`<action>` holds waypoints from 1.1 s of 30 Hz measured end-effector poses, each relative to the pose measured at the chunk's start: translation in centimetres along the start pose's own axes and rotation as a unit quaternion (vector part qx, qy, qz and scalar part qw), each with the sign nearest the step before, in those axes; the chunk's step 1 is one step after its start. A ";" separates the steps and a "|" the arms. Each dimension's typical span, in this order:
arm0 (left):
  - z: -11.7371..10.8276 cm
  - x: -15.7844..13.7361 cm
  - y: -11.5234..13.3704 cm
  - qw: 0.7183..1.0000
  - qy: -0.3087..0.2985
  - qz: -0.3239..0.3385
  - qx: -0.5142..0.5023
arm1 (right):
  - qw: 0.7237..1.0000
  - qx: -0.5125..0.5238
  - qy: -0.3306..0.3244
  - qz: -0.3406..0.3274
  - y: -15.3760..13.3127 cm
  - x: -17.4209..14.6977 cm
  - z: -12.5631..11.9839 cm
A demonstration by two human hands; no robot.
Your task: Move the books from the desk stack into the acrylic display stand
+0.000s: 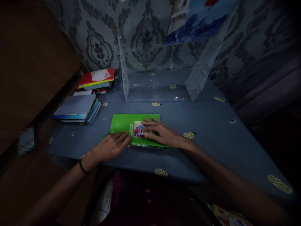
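A green book (122,121) with a colourful picture on its cover lies closed on the cloth-covered table, its spine towards me. My left hand (113,145) rests on the book's near left corner, fingers stretched over the cover and close together. Across the picture on the right half of the cover lies my right hand (160,131), its fingers spread and partly hiding the picture. Both hands touch the book from above.
A stack of books with a grey one on top (76,105) stands at the table's left, with a red-topped stack (96,78) behind it. At the back stands a clear acrylic stand (124,72) against the patterned wall. A blue picture (199,25) hangs above.
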State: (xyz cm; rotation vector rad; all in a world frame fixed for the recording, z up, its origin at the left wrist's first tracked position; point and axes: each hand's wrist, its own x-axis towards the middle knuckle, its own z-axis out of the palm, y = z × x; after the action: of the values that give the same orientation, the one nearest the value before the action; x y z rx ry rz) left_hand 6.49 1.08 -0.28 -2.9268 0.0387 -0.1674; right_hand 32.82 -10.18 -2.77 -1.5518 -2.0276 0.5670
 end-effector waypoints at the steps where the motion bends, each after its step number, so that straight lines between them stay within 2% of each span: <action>1: 0.0 0.1 0.1 1.000 0.000 0.000 0.000 | 1.000 0.016 -0.023 -0.014 -0.5 -0.5 -0.4; 4: 0.0 0.2 0.4 1.000 -0.008 -0.010 -0.008 | 0.998 0.012 -0.049 -0.035 -1.3 -2.2 -0.3; 10: 1.4 -0.4 2.8 0.998 -0.007 -0.046 0.029 | 0.996 -0.064 0.021 -0.050 -0.2 -4.3 3.3; 15: 2.2 -1.3 3.9 0.996 0.015 -0.090 0.015 | 0.992 -0.085 0.029 -0.094 -0.3 -4.5 4.0; 19: 2.3 -1.4 2.7 0.990 0.010 -0.128 -0.054 | 0.988 -0.098 0.033 -0.111 -0.4 -4.4 3.8; 28: 3.8 -0.5 -3.2 0.955 -0.051 -0.236 -0.173 | 0.987 -0.117 0.023 -0.105 -0.6 -4.3 3.6; 33: 4.8 -0.1 -4.1 0.939 -0.044 -0.275 -0.202 | 0.986 -0.130 0.020 -0.099 -1.0 -4.6 3.5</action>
State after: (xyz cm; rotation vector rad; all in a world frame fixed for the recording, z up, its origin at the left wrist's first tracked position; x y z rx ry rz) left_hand 6.97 6.08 -4.12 -3.2629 -0.8636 -0.1211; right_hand 30.81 -14.93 -5.51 -1.4639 -2.2635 0.1987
